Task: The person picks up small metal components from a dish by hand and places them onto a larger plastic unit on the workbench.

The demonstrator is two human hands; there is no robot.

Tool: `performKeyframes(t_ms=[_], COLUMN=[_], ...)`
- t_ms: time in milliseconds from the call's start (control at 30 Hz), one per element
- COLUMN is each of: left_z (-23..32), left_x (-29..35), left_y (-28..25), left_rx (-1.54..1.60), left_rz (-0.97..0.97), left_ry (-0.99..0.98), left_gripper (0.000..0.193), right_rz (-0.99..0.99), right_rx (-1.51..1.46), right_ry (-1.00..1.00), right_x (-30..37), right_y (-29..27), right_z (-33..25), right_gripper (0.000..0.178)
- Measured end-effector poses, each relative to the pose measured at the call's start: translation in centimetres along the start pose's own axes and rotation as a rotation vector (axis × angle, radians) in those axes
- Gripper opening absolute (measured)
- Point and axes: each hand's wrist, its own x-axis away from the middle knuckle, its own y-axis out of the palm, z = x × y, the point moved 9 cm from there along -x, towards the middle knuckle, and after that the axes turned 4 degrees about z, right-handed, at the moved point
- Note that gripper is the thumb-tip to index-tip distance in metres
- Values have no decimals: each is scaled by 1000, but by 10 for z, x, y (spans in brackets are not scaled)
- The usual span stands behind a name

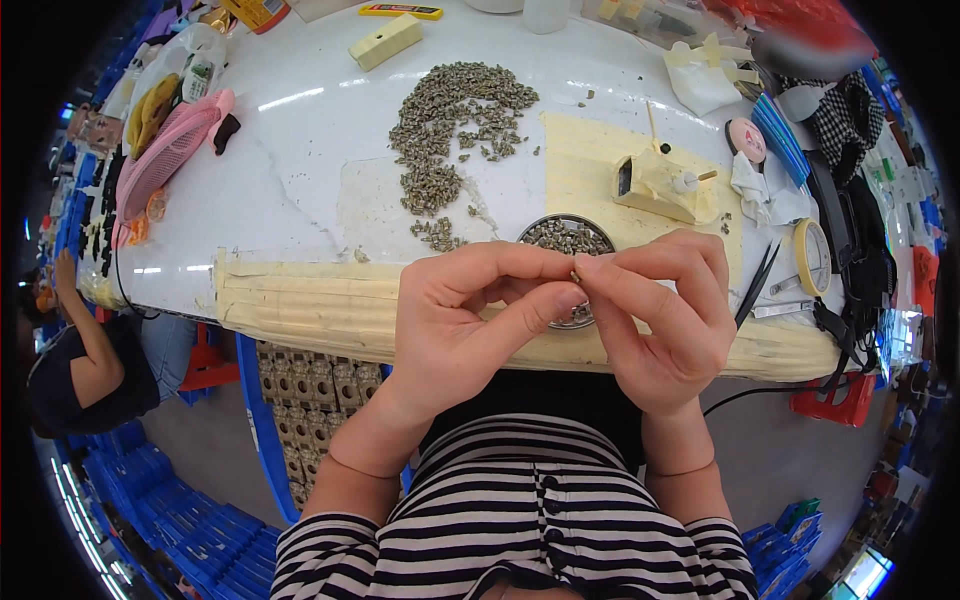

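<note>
My left hand [478, 315] and my right hand [668, 315] meet above the table's front edge, fingertips pinched together. Between them shows a tiny brassy metal piece [576, 277], too small to name closely. Both hands seem to grip it, the left with thumb and index finger from its side, the right from the other. Just beyond and below the fingers stands a round metal dish [612, 240] filled with small metal parts [562, 236], partly hidden by my hands. Farther back a large heap of similar small metal parts [440, 130] lies spread on the white table [290, 170].
A tape-covered block with a stick [655, 188] stands right of the dish. Black tweezers [758, 285] and a tape roll [812, 257] lie at right. A pink mesh pouch [175, 150] is at left. Below, a blue crate [262, 430] holds metal housings. Another person [100, 365] sits at far left.
</note>
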Motion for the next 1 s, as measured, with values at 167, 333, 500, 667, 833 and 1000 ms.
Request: performKeyframes(t_ms=[167,333,500,667,833,1000], left_z=[1,3,1,4,5,2], left_x=[0,1,1,1,2,3], left_y=[-1,-2,2,4,3,0], left_rx=[-13,-66,-76,-79,-142,-127], left_rz=[21,34,-2,-13,-20,-8], left_ry=[-20,13,14,42,53,45], left_gripper=[15,15,17,19,20,19], right_rz=[10,40,39,37,65,55], right_rx=[23,-23,16,4,-11,-36], right_ry=[1,52,15,-12,-1,25], right_x=[1,2,3,4,4,4], right_y=[0,1,1,1,1,2], right_z=[-3,1,-2,-2,-1,0], right_gripper=[37,37,37,36,31,27])
